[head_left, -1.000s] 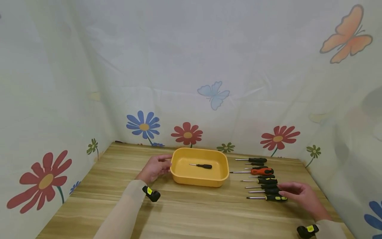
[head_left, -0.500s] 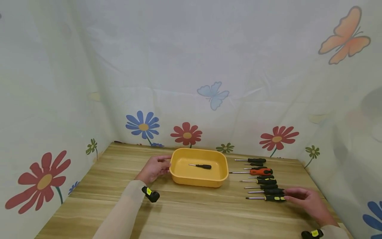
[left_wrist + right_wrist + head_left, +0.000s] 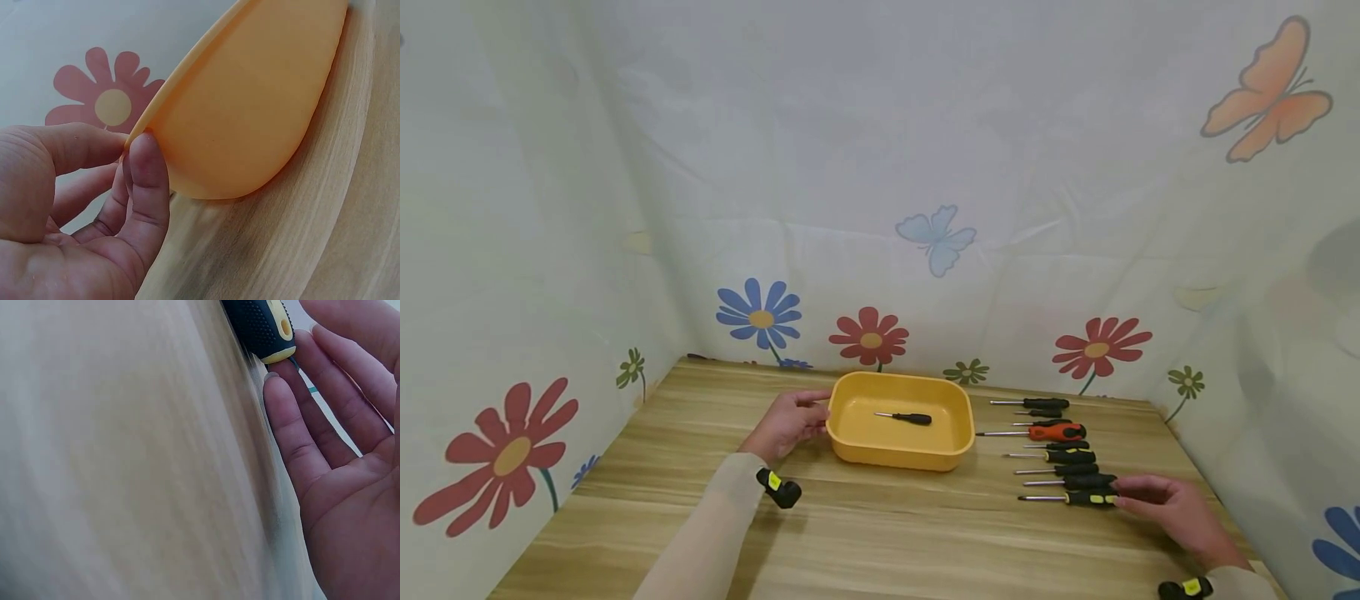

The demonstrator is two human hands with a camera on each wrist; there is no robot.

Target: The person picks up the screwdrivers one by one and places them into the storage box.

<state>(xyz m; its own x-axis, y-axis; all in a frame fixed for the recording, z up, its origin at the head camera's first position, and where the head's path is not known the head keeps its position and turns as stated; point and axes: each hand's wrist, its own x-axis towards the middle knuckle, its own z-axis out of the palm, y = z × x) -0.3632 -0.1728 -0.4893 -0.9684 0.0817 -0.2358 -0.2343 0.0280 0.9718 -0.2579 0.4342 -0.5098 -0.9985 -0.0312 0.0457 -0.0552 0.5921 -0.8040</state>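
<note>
In the head view my left hand (image 3: pixel 786 423) is at the left end of a yellow plastic bin (image 3: pixel 895 457). Up close in the left wrist view, the thumb and fingertips pinch the bin's rim (image 3: pixel 178 78) at its corner. One small black-handled screwdriver (image 3: pixel 912 418) lies inside the bin. At the right, my right hand (image 3: pixel 1176 510) touches the handle ends of the two nearest screwdrivers, a black one (image 3: pixel 1084 482) and a black-and-yellow one (image 3: pixel 1086 498). Its fingers are fairly straight beside the yellow-trimmed handle (image 3: pixel 259 331) in the right wrist view.
Several more screwdrivers lie in a column right of the bin, shafts pointing left, including a red-and-black one (image 3: pixel 1058 432). The wood-grain table (image 3: pixel 925 542) meets a flower-printed curtain (image 3: pixel 820 250) at its back and sides.
My right hand has shifted slightly right along the handle ends during the first half second, then stayed still. The left hand and the bin hold their place.
</note>
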